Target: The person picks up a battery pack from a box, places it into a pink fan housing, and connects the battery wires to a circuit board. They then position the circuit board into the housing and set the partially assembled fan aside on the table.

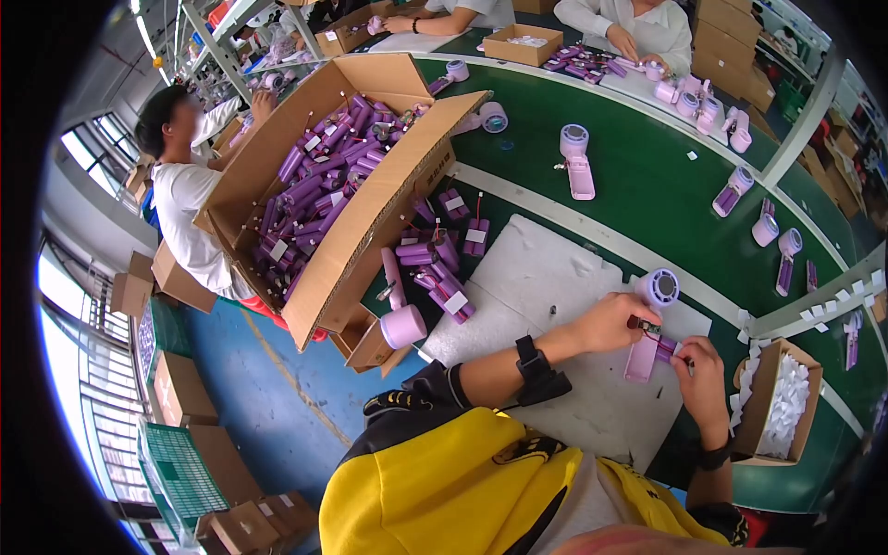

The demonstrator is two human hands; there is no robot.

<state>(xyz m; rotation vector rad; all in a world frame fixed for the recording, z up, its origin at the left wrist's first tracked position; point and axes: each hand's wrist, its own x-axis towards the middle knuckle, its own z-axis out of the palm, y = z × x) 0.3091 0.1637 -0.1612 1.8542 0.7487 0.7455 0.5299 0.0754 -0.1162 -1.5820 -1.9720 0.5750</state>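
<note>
A pink handheld fan (659, 289) with a round head and an opened handle (638, 363) lies on the white foam sheet before me. My left hand (613, 324) is closed at the fan's neck, its fingertips on a small circuit board (649, 326) with thin red wires. My right hand (700, 377) pinches the end of a purple battery pack (666, 349) beside the handle. The pack's far side is partly hidden by the handle and wires. Left of the sheet, several purple battery packs (446, 291) lie in a loose pile, next to another pink fan (404, 326).
A large carton (388, 208) full of purple battery packs stands at the left. At the right is a small box (814, 370) of white pieces. Opened fans (575, 162) sit along the green conveyor belt (647, 185). Co-workers (638, 32) sit across and at the left.
</note>
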